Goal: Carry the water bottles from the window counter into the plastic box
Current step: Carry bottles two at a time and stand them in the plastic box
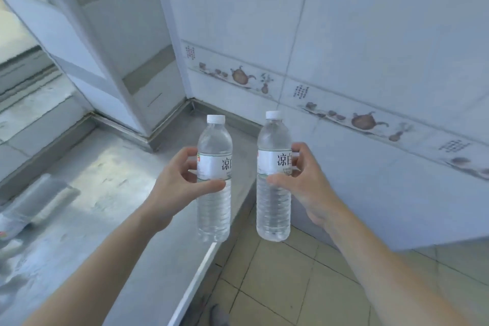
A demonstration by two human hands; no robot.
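Head view: left grip [174, 188] curled round left bottle [214, 180], right grip [307, 180] round right bottle [274, 177], both at label height. Bottles upright, long axes vertical, just apart, lifted over desk [105, 180] edge. Labels read "凉白", rest hidden. Box not in view; carry not yet begun, likely.

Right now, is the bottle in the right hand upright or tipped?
Upright: the right bottle has its white cap directly above its base.
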